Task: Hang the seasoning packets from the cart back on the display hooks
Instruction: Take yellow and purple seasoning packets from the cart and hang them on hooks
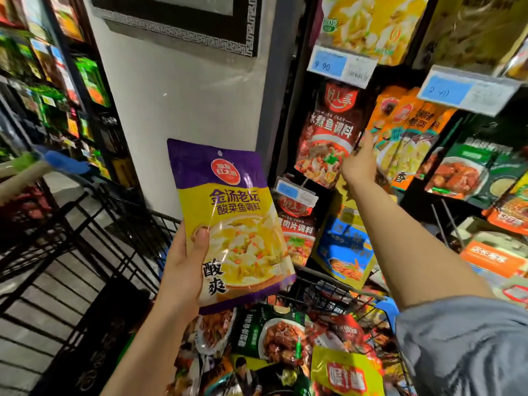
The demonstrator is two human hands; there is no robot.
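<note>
The display rack (428, 167) fills the space ahead of the right grip and off to its right — rows of hanging packets in red, orange, green and blue, with blue-and-white price tags (340, 65) clipped above them. Below both grips sits the black wire cart (120, 224), and its basket holds a loose heap of seasoning packets (285, 338) directly under the left grip. A pale pillar (177, 110) stands behind the left grip.

The purple and yellow packet (231, 224) is the one in play: the left hand (183, 270) grasps it from below, thumb pressed on its front face, holding it upright above the cart with its hang hole at the top. It hangs on no hook.

The right hand (360, 161) reaches up and away from the left grip — fingers extended toward the rack, fingertips at the gap between a dark red packet (328, 132) on its left and an orange packet (400, 132) on its right. It grasps nothing that can be seen. A grey sleeve (463, 347) covers the upper right arm.
</note>
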